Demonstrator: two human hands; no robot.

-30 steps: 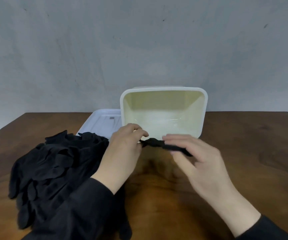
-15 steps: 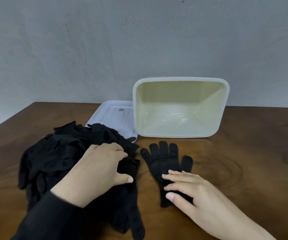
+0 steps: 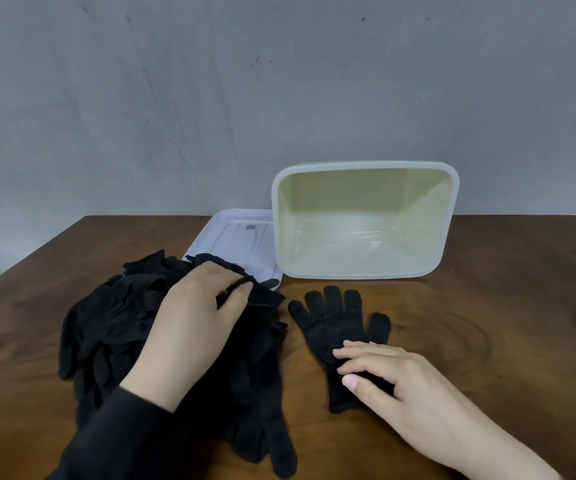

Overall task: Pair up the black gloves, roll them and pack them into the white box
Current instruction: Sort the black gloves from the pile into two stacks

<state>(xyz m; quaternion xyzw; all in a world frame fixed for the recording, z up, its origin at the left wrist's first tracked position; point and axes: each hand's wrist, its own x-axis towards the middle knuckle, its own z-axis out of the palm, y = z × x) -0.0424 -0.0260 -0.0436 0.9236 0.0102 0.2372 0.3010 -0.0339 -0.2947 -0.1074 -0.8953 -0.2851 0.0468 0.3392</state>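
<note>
A single black glove (image 3: 331, 323) lies flat on the wooden table, fingers pointing toward the white box (image 3: 452, 220). My right hand (image 3: 394, 379) rests with straight fingers on that glove's wrist end. A heap of black gloves (image 3: 113, 327) sits to the left. On top of the heap is my left hand (image 3: 196, 327), its thumb and fingers pinching the edge of one glove near the heap's far right corner. The white box stands tilted toward me at the back, and I see nothing inside it.
The box's translucent white lid (image 3: 238, 237) lies flat behind the heap, left of the box. The wooden table (image 3: 504, 323) runs back to a grey wall, and its left edge slants in at the far left.
A second ago both hands held one glove up in front of the box. That glove now lies flat under my right hand, and my left hand has moved onto the heap and pinched a glove.
</note>
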